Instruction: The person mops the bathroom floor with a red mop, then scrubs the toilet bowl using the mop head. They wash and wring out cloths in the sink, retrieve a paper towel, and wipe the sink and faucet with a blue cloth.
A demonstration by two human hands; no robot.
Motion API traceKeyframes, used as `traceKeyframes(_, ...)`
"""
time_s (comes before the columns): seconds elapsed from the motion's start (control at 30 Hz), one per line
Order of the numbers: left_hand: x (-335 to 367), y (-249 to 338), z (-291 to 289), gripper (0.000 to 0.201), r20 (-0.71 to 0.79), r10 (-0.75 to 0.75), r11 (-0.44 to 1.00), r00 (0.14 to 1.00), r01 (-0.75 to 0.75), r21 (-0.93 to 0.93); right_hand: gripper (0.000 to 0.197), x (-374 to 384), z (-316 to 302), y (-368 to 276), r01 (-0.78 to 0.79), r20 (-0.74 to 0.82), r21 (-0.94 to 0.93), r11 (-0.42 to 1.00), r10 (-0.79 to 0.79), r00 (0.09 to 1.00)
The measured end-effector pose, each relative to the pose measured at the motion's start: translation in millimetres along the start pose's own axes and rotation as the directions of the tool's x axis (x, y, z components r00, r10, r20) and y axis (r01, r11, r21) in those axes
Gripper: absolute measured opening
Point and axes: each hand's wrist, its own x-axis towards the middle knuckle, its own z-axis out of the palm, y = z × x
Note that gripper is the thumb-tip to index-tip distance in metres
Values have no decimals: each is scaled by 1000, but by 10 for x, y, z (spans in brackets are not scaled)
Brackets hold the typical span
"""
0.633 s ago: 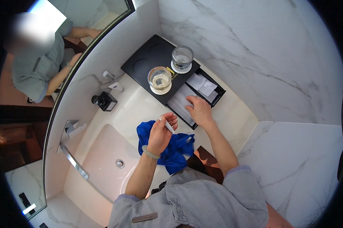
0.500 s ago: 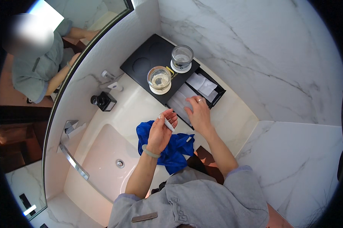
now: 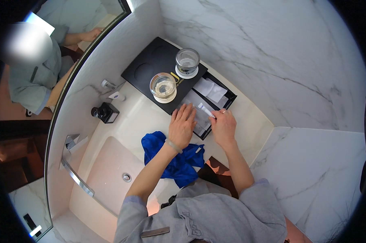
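Observation:
My right hand (image 3: 224, 126) pinches a small white tube (image 3: 206, 109) with blue print, held over the pulled-out black drawer (image 3: 231, 102). Fingers stretched and palm down, my left hand (image 3: 182, 130) lies at the drawer's left side, by the front edge of the black box (image 3: 150, 60). White flat packets (image 3: 211, 90) fill the drawer's far part, and paler translucent packets lie nearer my hands. Below my left wrist, a crumpled blue cloth (image 3: 179, 168) rests on the counter between the sink and me.
Two glasses, a near one (image 3: 163, 86) and a far one (image 3: 187, 60), stand on white coasters atop the box. Left are a black square bottle (image 3: 109, 114), a white tube (image 3: 118, 96), the sink (image 3: 106, 166) and a chrome faucet (image 3: 78, 177). Marble walls bound the counter.
The small white tube has passed from my left hand to my right. My left hand has turned palm down and moved up to the drawer's left side.

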Motion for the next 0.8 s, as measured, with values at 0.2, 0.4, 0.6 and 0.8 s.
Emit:
traceKeyframes(0.2,1,-31,75,36,71,-39,993,997,31,113,14,56,43,-18,37,140,-88,995,-24,990)
traceKeyframes(0.4,10,-16,100,35,66,-42,989,997,32,144,15,69,146,-17,94,163,-153,984,-69,984)
traceKeyframes(0.6,52,-11,96,35,49,-52,990,997,45,131,21,-9,150,-13,47,-72,-28,999,-49,996)
traceKeyframes(0.8,100,28,99,43,67,-47,997,997,42,70,39,-478,411,95,-250,-107,643,724,408,907)
